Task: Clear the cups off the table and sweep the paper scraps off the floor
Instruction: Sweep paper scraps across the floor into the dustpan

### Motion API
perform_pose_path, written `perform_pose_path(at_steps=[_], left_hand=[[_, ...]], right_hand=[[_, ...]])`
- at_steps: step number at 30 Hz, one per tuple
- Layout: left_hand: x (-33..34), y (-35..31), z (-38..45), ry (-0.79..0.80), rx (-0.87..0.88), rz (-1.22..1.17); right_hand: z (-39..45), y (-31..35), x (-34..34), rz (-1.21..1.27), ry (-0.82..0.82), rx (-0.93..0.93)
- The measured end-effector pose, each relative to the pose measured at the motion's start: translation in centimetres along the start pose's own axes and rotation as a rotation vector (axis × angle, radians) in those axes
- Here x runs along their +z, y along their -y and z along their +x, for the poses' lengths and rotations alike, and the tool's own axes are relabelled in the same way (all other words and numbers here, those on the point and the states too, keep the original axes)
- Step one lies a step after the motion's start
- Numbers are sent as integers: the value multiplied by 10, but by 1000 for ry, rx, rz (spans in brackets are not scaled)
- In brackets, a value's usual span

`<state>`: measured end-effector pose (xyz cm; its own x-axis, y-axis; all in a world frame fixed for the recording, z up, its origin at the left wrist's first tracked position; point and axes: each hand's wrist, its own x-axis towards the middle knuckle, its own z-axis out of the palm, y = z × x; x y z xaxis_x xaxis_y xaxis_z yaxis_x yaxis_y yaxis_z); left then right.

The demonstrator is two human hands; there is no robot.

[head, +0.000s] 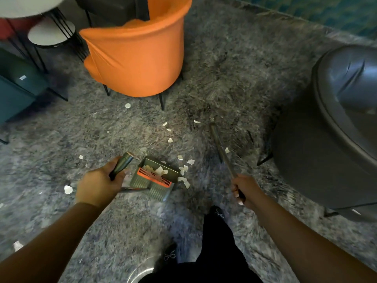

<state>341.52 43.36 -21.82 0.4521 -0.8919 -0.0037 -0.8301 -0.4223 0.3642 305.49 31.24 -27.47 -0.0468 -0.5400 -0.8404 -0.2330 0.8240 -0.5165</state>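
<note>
**Sweeping paper scraps into the dustpan on a shaggy carpet**

The left hand (100, 183) is curled around the dark upright handle (122, 166) of the dustpan (156, 177). The right hand (239, 189) grasps the thin broom stick (222, 152), which runs away from the dustpan toward the dark round chair (330, 127). The brush end is blurred, so I cannot tell exactly where it touches the floor.

The dustpan is the landmark. Some paper scraps (184, 170) lie just beside its right edge, several pieces are already inside it, and others are spread further away toward the orange chair (134, 54). One larger white piece (68, 189) lies to the left of the dustpan, beyond the left hand. No cups are visible here; only the edge of a round table (30, 6) shows, well apart from the dustpan.

What could go wrong, in my judgement: the carpet (234, 68) has long, rough grey fibres, and the scraps are thin, light and irregular. A fast stroke may push them into the fibres or make them fly over the dustpan. If the dustpan lip does not press flat, scraps may slide under it. Tilting the pan may spill the pieces already collected.

The dustpan looks like hard plastic, greenish, with an orange comb strip. The orange chair is smooth fabric on thin black legs.
</note>
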Motion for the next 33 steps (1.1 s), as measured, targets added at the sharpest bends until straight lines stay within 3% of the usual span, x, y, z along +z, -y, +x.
perform_pose_path(at_steps=[13,26,33], left_hand=[[25,-88,26,-4,-319,-1],[33,-132,44,-13,-450,1],[24,-120,66,-20,-451,-25]], right_hand=[[107,89,-84,-172,5,104],[110,123,-48,-412,242,179],[95,143,-26,-311,282,168]])
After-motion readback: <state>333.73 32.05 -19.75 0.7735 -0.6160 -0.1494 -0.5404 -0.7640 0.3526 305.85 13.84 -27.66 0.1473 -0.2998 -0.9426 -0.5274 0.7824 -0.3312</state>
